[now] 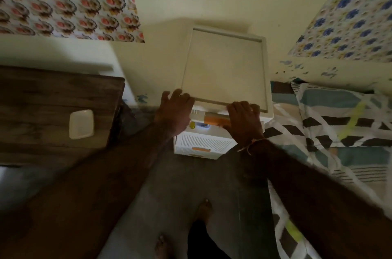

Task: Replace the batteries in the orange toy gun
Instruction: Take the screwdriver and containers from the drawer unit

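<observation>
- The bed [331, 123], under a patterned cover, runs along the right; a dark wooden table [53, 97] on the left carries a small white dish [81, 124].
- Between them, against the wall, stands a white plastic drawer unit [224, 67] with a flat top and orange-handled drawers; its top drawer [212, 119] appears pulled slightly out, with a yellow item and a bluish item showing in the gap.
- Both arms reach down to that drawer, probably because it stores the toy or the batteries.
- The left hand [175, 110] rests on the unit's front left corner with fingers spread and straight, an open grip, seemingly to steady the light cabinet.
- The right hand [244, 118] lies over the drawer's orange handle; whether its grip curls round it, I cannot tell.
- The orange toy gun is nowhere in sight; it may lie inside the drawer.
</observation>
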Available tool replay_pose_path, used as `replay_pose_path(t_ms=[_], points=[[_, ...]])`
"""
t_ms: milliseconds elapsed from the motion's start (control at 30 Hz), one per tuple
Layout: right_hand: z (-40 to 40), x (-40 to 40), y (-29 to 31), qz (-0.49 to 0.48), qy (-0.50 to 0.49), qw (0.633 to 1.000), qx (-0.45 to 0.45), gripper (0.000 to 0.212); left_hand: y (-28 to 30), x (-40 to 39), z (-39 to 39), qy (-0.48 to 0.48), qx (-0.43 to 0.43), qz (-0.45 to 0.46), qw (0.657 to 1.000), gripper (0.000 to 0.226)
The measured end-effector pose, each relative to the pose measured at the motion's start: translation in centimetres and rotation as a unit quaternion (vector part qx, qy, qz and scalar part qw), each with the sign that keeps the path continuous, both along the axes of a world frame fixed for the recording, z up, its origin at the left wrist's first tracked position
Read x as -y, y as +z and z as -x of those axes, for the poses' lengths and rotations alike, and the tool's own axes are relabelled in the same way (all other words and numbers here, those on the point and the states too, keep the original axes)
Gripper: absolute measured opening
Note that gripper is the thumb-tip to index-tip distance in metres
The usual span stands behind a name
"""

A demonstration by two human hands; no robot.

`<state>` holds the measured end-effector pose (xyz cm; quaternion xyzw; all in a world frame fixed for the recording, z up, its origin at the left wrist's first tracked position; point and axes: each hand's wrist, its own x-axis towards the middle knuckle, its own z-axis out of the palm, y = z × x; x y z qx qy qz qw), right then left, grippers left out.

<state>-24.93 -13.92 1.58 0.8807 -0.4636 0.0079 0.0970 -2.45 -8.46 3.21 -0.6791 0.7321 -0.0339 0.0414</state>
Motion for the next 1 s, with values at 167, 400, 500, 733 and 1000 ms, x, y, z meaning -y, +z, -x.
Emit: replay_pose_path(t_ms=[167,400,500,733,1000], points=[[-0.6,0.0,-0.3,0.013,-0.022,1.0,0.005,0.048,0.3,0.4,0.4,0.026,0.001,0.001,1.0,0.05],[-1.0,-3.9,-1.0,0.002,-0.037,0.985,0.166,0.043,-2.3,-3.9,0.5,0.083,-0.137,0.125,0.979,0.035],[-1.7,-7.2,-3.6,-0.083,-0.02,0.962,0.26,0.031,-6.0,-6.9,0.8,0.099,-0.228,0.103,0.963,0.025],[-1.6,-5.9,-13.2,-0.334,-0.213,0.888,0.235,0.028,-15.8,-8.5,-1.1,0.058,-0.232,-0.134,0.962,0.056],[-2.4,0.4,-17.8,-0.401,-0.406,0.681,0.46,0.022,-20.9,-1.2,0.2,0.083,-0.261,-0.092,0.957,0.046]])
